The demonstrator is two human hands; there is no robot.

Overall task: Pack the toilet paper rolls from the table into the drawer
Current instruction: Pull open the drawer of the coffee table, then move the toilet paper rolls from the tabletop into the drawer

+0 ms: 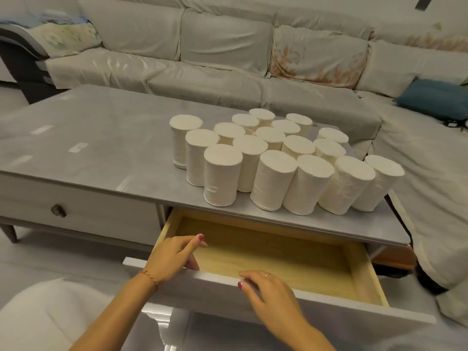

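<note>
Several white toilet paper rolls (pixel 273 153) stand upright in a tight cluster on the right half of the grey table (pixel 88 138). Below them the right drawer (pixel 278 259) is pulled out, and its pale wooden inside holds nothing. My left hand (pixel 174 254) rests on the drawer's front panel at its left end, with fingers hooked over the edge into the drawer. My right hand (pixel 266 287) lies flat on the top edge of the front panel near its middle. Neither hand holds a roll.
A second drawer (pixel 76 206) with a dark knob is closed on the left of the table. A light sofa (pixel 228 46) wraps around behind and to the right, with a blue cushion (pixel 435 97) on it. The floor is glossy white.
</note>
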